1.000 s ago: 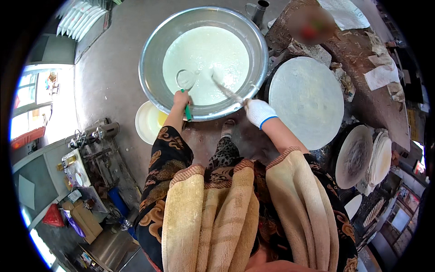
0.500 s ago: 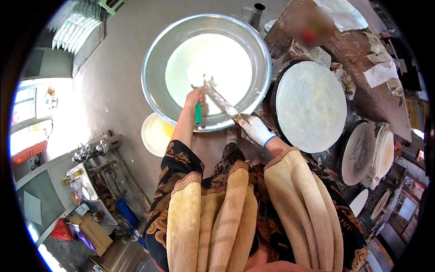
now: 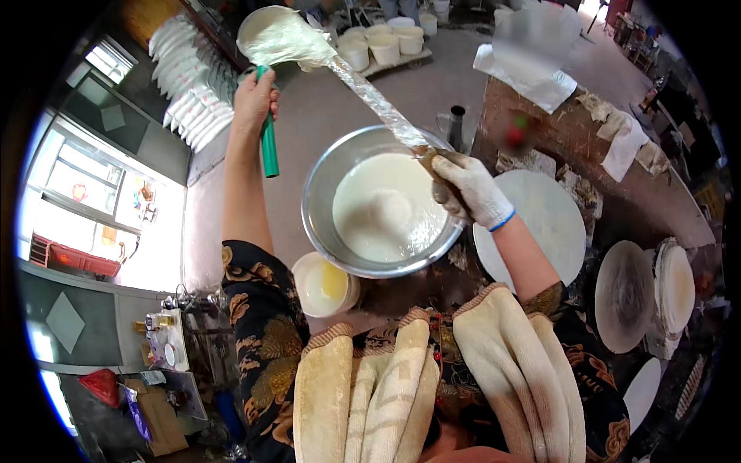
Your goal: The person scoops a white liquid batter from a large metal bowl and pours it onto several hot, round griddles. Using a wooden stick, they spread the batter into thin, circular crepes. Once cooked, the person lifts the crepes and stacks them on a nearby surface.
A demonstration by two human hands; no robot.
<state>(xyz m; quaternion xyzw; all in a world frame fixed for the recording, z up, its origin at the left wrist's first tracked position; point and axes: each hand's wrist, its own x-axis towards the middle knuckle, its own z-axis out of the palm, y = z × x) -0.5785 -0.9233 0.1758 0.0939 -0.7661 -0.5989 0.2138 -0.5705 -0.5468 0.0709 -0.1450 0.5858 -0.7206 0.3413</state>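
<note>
My bare left hand (image 3: 253, 104) is raised at the upper left, closed round the green handle (image 3: 269, 150) of a ladle (image 3: 272, 37) heaped with thick white batter. My gloved right hand (image 3: 467, 189) grips a long, batter-coated flat scraper (image 3: 373, 102), whose far end touches the batter at the ladle. Below them is a wide metal basin (image 3: 315, 201) holding white liquid (image 3: 390, 204). A white bucket (image 3: 312, 293) with something yellow in it stands at the basin's lower left. A large pale round griddle (image 3: 540, 239) sits right of the basin.
Stacked white sacks (image 3: 193, 100) are at the left. Several white buckets (image 3: 384, 50) stand on a low platform ahead, near another person's legs (image 3: 398, 9). A brown bench (image 3: 656, 201) with papers, more round plates (image 3: 621, 297) and a dark metal jug (image 3: 455, 127) are at the right.
Both hands have lifted the ladle and scraper out of the basin, up and away from me. The view has tilted forward, bringing the far buckets in and moving the basin lower.
</note>
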